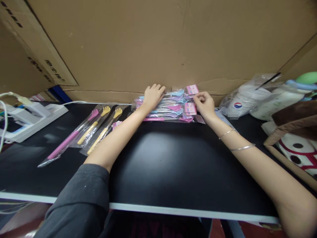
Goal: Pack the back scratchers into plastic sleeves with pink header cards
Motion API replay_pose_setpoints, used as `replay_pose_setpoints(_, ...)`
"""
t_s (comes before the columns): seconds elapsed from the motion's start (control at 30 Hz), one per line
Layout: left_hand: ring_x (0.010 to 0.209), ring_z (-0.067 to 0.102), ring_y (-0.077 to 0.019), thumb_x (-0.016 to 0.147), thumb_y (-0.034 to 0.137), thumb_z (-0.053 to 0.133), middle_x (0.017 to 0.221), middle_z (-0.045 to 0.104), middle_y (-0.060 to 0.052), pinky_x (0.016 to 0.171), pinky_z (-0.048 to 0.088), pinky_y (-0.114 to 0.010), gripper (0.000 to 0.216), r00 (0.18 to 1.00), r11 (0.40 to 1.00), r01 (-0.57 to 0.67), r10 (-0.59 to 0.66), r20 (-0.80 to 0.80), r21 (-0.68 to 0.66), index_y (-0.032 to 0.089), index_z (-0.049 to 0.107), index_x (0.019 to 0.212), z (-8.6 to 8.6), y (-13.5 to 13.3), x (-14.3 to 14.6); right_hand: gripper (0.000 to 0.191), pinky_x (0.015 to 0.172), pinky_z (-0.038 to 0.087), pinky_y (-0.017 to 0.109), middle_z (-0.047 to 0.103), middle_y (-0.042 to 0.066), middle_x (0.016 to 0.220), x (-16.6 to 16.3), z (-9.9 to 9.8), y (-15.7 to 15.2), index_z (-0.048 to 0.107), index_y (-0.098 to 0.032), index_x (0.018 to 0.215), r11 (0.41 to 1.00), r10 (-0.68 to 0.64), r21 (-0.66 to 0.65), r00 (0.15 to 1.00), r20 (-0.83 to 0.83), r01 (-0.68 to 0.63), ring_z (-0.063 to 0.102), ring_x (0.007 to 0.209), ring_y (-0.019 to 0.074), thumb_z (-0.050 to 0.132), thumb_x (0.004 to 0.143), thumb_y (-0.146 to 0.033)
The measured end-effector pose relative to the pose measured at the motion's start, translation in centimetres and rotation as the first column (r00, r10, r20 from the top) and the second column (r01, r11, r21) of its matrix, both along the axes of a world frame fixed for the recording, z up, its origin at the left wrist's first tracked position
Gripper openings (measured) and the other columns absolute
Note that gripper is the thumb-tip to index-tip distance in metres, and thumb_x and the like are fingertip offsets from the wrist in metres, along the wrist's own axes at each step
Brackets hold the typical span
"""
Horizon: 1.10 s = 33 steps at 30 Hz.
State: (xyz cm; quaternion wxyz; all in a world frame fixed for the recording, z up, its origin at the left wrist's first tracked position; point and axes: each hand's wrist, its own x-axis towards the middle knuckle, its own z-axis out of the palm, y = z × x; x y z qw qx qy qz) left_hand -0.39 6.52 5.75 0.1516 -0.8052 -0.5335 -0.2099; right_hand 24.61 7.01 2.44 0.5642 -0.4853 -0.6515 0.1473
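Bagged scratcher pile [169,108] on black desk [173,172], well right of power strip [56,114]; three loose bagged scratchers [88,132] between. Left hand [153,96] palm-down on pile, fingers extended. Right hand [206,104] at pink tag [192,89], pile's end away from strip, fingers curled, can't tell if gripping.

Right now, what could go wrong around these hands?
The left hand is on a pile of glossy plastic packets, which might slide apart under uneven pressure. The left forearm overlaps the rightmost yellow-handled packet in view and could drag it. The right hand, close against the pink cards, might crease one.
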Motion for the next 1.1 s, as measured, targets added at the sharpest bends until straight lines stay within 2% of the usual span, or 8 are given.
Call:
replay_pose_setpoints(0.1,0.117,0.052,-0.0297,0.096,0.019,0.037,0.121,0.062,-0.015,0.097,0.037,-0.043,0.033,0.999,0.999,0.033,-0.034,-0.019,-0.034,0.018,0.058,0.12,0.1,-0.1,-0.1,0.007,0.063,0.04,0.031,0.057,-0.003,0.061,-0.8,0.9,-2.1,0.056,-0.022,0.084,1.0,0.016,0.015,0.976,0.217,-0.019,0.05,0.056,0.015,0.06,0.08,-0.019)
replay_pose_setpoints(0.17,0.117,0.053,-0.0299,0.094,0.019,0.039,0.12,0.063,-0.015,0.096,0.037,-0.043,0.034,0.998,0.998,0.05,-0.051,-0.027,-0.049,0.017,0.057,0.122,0.3,-0.5,-0.5,0.008,0.066,0.04,0.032,0.063,0.0,0.069,-1.4,1.3,-4.0,0.057,-0.023,0.087,0.998,0.055,0.004,0.914,0.401,-0.062,0.054,0.063,0.0174,0.058,0.081,-0.019)
replay_pose_setpoints(0.3,0.12,0.052,-0.0291,0.093,0.024,0.043,0.122,0.064,-0.013,0.097,0.037,-0.04,0.035,0.993,0.998,0.046,-0.051,-0.107,-0.047,0.017,0.057,0.125,0.9,-2.4,-2.2,0.01,0.071,0.042,0.033,0.067,0.006,0.081,-2.2,1.4,-7.9,0.06,-0.021,0.091,0.987,0.103,0.016,0.701,0.706,-0.161,0.061,0.08,0.0228,0.052,0.086,-0.019)
replay_pose_setpoints(0.4,0.118,0.054,-0.028,0.093,0.03,0.046,0.121,0.065,-0.011,0.096,0.039,-0.039,0.032,0.984,0.997,0.013,-0.027,-0.179,-0.074,0.019,0.06,0.12,1.1,-4.9,-4.5,0.012,0.071,0.041,0.032,0.068,0.007,0.085,-2.5,0.9,-10.3,0.061,-0.02,0.091,0.97,0.123,0.013,0.535,0.836,-0.243,0.062,0.083,0.0232,0.049,0.088,-0.018)
replay_pose_setpoints(0.53,0.109,0.061,-0.0273,0.094,0.033,0.041,0.114,0.068,-0.009,0.084,0.044,-0.035,0.032,0.967,0.99,-0.06,0.026,-0.253,-0.127,0.021,0.063,0.114,0.6,-8.7,-8.4,0.014,0.071,0.041,0.031,0.07,0.005,0.088,-2.4,0.1,-12.5,0.062,-0.021,0.089,0.945,0.154,-0.016,0.402,0.903,-0.326,0.062,0.084,0.0207,0.048,0.092,-0.018)
replay_pose_setpoints(0.77,0.104,0.064,-0.0284,0.094,0.041,0.035,0.11,0.069,-0.008,0.07,0.046,-0.034,0.037,0.938,0.939,-0.282,0.226,-0.264,-0.199,0.027,0.065,0.11,-1.1,-15.0,-14.2,0.012,0.071,0.041,0.031,0.07,0.004,0.089,-2.4,0.4,-13.9,0.062,-0.021,0.092,0.948,0.137,-0.025,0.336,0.932,-0.317,0.064,0.081,0.0187,0.05,0.093,-0.021)
replay_pose_setpoints(0.93,0.101,0.066,-0.0324,0.093,0.049,0.033,0.115,0.068,-0.011,0.061,0.045,-0.034,0.044,0.876,0.863,-0.44,0.351,-0.331,-0.25,0.026,0.06,0.119,-1.4,-18.3,-15.6,0.011,0.067,0.041,0.03,0.069,0.004,0.09,-2.0,0.3,-14.1,0.061,-0.02,0.092,0.955,0.138,-0.043,0.31,0.941,-0.294,0.064,0.073,0.017,0.051,0.092,-0.02)
replay_pose_setpoints(1.1,0.096,0.068,-0.0364,0.093,0.053,0.033,0.113,0.07,-0.013,0.062,0.047,-0.036,0.048,0.819,0.777,-0.546,0.416,-0.396,-0.313,0.024,0.054,0.126,-1.1,-19.8,-15.7,0.01,0.062,0.038,0.029,0.067,0.005,0.09,-1.9,0.1,-14.4,0.06,-0.018,0.092,0.952,0.112,-0.035,0.239,0.965,-0.303,0.064,0.069,0.016,0.05,0.093,-0.02)
